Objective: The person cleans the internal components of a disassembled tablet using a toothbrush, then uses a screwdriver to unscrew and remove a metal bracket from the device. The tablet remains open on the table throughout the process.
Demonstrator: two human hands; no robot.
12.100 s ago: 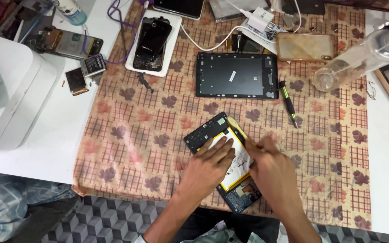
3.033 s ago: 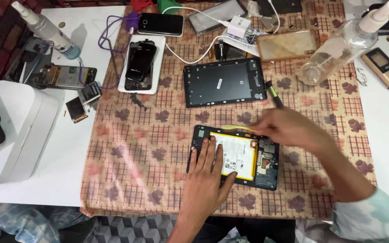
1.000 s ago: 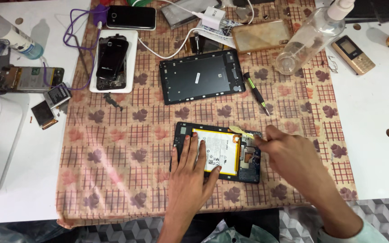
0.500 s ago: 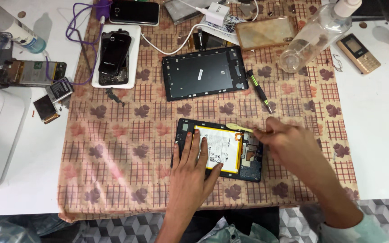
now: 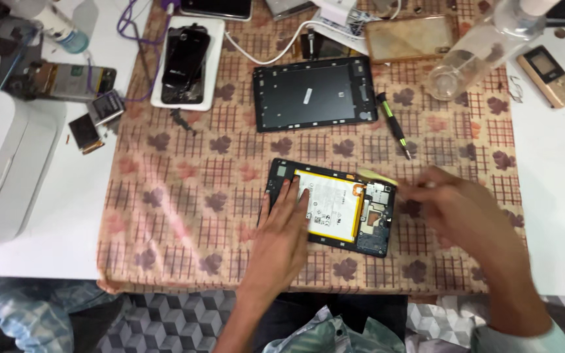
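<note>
Centrally, left hand [image 5: 281, 229] flat on opened tablet [image 5: 361, 219], right hand [image 5: 465, 212] perhaps pinching.

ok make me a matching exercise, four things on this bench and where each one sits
Things:
1 opened tablet
2 black back cover
3 screwdriver
4 gold keypad phone

Places:
A white table, far right
B under the left hand
C right of the back cover
D top middle of the cloth

Pairs: 1-B, 2-D, 3-C, 4-A
</note>
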